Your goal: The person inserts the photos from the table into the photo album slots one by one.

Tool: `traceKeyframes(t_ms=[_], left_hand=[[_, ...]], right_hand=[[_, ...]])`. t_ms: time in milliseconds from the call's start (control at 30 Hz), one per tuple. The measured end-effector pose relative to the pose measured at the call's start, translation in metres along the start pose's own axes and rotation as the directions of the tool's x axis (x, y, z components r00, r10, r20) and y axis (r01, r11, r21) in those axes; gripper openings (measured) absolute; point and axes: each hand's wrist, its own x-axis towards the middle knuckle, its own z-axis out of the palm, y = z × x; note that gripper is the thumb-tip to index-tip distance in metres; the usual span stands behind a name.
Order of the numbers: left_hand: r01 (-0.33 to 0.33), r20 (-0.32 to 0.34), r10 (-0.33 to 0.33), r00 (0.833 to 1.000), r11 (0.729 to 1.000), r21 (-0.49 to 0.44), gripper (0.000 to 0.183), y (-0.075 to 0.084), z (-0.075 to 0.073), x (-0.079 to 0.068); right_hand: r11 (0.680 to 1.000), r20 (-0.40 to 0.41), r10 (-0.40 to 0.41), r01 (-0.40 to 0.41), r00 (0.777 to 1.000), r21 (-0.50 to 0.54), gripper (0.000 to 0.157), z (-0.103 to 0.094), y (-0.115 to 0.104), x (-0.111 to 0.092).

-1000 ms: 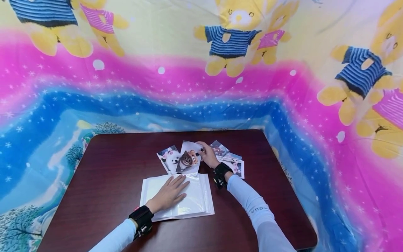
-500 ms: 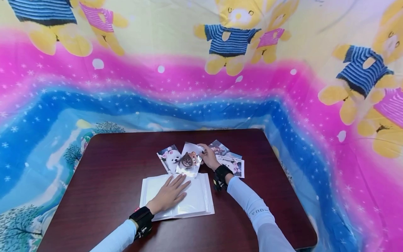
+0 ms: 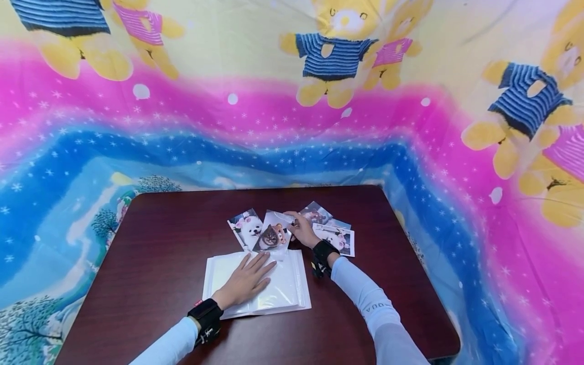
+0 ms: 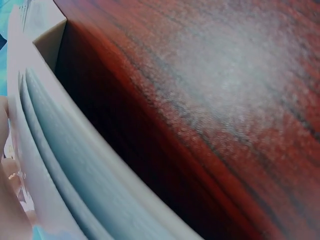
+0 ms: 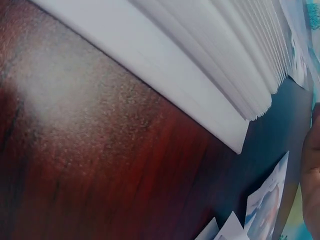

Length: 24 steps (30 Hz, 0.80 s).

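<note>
A cloth [image 3: 237,137] printed with teddy bears and snowflakes hangs behind the bench [image 3: 150,253], whose dark red-brown top has a visible grain. Both arms reach in from the near side in pale sleeves [image 3: 170,340]. The white album [image 3: 285,286] lies on the bench, in front of the person; the right wrist view shows its many page edges stacked in layers.

The left hand [image 3: 244,281] rests flat on the album, fingers straight and spread, grasping nothing. The right hand [image 3: 302,229] is beyond the album's far right corner, its fingers bent and pinching the right edge of the cat photo [image 3: 272,237]. Black bands [image 3: 207,315] circle both wrists.

The cat photo lies just beyond the album, its near end at the album's far edge; glare there makes it hard to tell whether they overlap. To its left, partly covered by it, is a dog photo [image 3: 246,227]. Right of the right hand, a white-bordered photo [image 3: 345,240] lies nearest, with a bear photo [image 3: 317,212] and a bluish photo [image 3: 339,224] farther back.
</note>
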Motion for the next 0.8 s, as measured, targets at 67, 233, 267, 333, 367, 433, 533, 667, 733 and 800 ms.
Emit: traceKeyframes(t_ms=[67,233,267,333,367,433,533,667,733,800], left_hand=[[-0.006,-0.005,0.006,1.000,1.000,-0.006,0.049,0.000,0.000,0.000],[-0.001,-0.004,0.001,1.000,1.000,-0.014,0.050,0.003,-0.004,0.001],[0.000,-0.002,0.000,1.000,1.000,-0.016,0.050,0.003,-0.004,0.001],[0.002,-0.002,-0.003,1.000,1.000,-0.019,0.050,0.003,-0.004,0.002],[0.003,-0.001,-0.003,1.000,1.000,-0.022,0.050,0.004,-0.004,0.002],[0.000,-0.001,0.000,1.000,1.000,-0.024,0.051,0.004,-0.003,0.002],[0.003,-0.001,-0.004,1.000,1.000,-0.025,0.051,0.004,-0.003,0.002],[0.029,0.005,-0.029,1.000,0.999,-0.016,0.048,0.005,-0.003,0.001],[0.037,0.003,-0.037,0.999,0.999,-0.005,0.046,0.008,-0.005,0.001],[0.038,0.001,-0.038,0.999,0.999,0.007,0.044,0.012,-0.007,0.000]], right_hand=[[1.000,0.000,-0.014,0.014,1.000,-0.006,0.046,-0.002,-0.010,-0.002],[0.995,-0.035,-0.067,0.064,0.997,-0.072,0.044,-0.005,-0.022,0.001],[0.992,-0.034,-0.078,0.074,0.996,-0.098,0.044,-0.004,-0.020,0.004],[0.988,-0.026,-0.077,0.073,0.997,-0.134,0.044,-0.004,-0.014,0.010],[0.986,-0.018,-0.068,0.064,0.998,-0.155,0.044,-0.004,-0.011,0.012],[0.981,0.005,-0.043,0.043,0.999,-0.188,0.044,-0.004,-0.007,0.016],[0.986,0.070,-0.013,0.025,0.997,-0.165,0.045,-0.002,-0.006,0.021],[0.994,0.153,0.004,0.013,0.988,-0.108,0.041,0.003,-0.006,0.022],[0.995,0.166,0.016,0.001,0.986,-0.103,0.039,0.006,-0.006,0.021],[0.994,0.169,0.032,-0.014,0.985,-0.110,0.038,0.008,-0.005,0.018]])
